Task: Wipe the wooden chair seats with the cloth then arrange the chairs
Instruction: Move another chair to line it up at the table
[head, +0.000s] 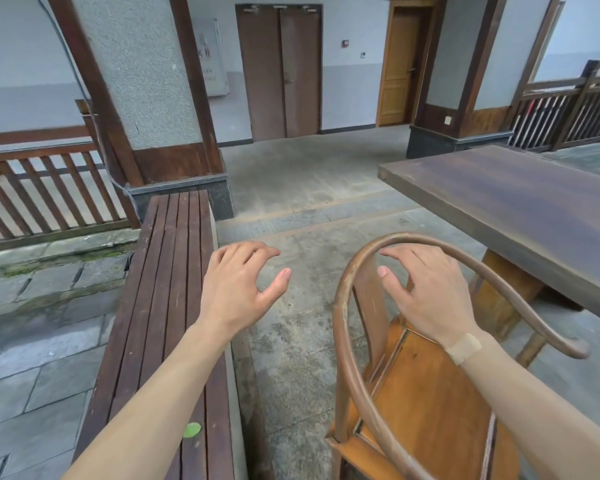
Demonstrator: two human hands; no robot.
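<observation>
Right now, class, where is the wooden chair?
In the head view the chair stands lower right, beside the table, under the right hand; the bench lies left.

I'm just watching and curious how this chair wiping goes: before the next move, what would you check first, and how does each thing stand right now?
1. Cloth in hand: not ok. The left hand and right hand both hold nothing, and no cloth shows anywhere in view.
2. Chair within reach: ok. The wooden chair stands right under the right hand.
3. Seat free of things: ok on the part that shows; the right forearm covers the rest.
4. Grip on the curved back rail: not ok. The right hand's fingers hover over it, spread, not curled round it.
5. Room to slide the chair to the table: ok, bare floor lies between them.
</observation>
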